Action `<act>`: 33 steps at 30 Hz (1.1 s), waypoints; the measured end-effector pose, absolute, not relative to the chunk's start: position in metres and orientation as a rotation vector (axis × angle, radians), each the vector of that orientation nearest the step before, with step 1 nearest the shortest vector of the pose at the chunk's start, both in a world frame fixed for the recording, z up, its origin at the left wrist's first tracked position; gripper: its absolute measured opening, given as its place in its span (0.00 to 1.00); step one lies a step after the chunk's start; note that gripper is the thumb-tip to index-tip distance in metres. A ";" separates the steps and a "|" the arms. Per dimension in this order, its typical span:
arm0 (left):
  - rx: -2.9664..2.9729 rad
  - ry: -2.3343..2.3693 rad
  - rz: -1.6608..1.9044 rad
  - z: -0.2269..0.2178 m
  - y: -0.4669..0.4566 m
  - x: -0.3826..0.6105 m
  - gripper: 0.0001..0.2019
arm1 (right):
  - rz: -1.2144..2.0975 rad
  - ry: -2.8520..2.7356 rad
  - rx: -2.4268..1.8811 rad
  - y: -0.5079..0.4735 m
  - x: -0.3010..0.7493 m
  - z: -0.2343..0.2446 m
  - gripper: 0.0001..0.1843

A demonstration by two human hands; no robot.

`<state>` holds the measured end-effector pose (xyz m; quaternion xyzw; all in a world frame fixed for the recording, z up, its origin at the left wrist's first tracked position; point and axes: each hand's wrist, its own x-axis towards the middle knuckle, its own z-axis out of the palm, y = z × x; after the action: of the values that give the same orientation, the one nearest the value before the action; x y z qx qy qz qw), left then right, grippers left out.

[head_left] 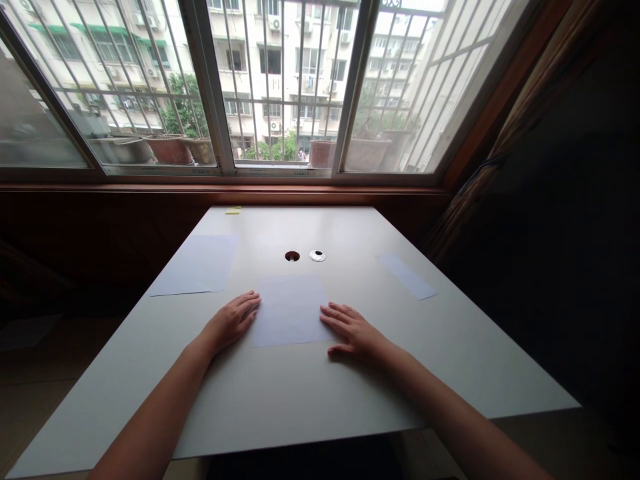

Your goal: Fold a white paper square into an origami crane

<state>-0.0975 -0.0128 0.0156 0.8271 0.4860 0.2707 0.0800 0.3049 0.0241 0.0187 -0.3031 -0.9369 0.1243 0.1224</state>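
Note:
A blank sheet of paper (290, 310) lies flat on the white table (300, 393) between my hands. At its left edge rests my left hand (233, 321), palm down, with the fingertips touching the sheet's side. My right hand (353, 330) lies on the right edge, fingers spread and the thumb set apart below. Neither hand holds anything. A larger sheet of paper (197, 263) is farther left, and a narrow paper strip (407, 275) lies to the right.
Beyond the middle sheet, the table has a round hole (292, 256) with a round silver cover (317, 255) beside it. A small yellow piece (233, 210) sits near the far left corner. A barred window (280, 87) stands behind the table; a curtain (500, 153) hangs at right.

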 end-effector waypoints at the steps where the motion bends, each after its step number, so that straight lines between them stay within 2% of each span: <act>1: 2.478 1.442 0.809 0.016 -0.013 -0.097 0.19 | 0.382 -2.720 -0.880 0.023 0.304 0.019 0.45; 10: 2.515 1.384 0.824 0.017 -0.014 -0.096 0.18 | 0.490 -2.696 -0.773 0.023 0.294 0.041 0.43; 20: 2.541 1.378 0.798 0.020 -0.015 -0.095 0.18 | 0.350 -2.682 -0.723 0.020 0.280 0.047 0.45; 27: 2.422 1.343 0.717 0.023 -0.014 -0.101 0.21 | 0.267 -2.580 -0.811 0.028 0.274 0.037 0.39; 33: 2.329 1.295 0.849 0.025 -0.016 -0.105 0.26 | 0.292 -2.464 -0.778 0.043 0.283 0.022 0.34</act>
<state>-0.1055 -0.0158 0.0246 0.8205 0.4560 0.2990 0.1716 0.2829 0.0426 0.0222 -0.2884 -0.9130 0.1081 0.2675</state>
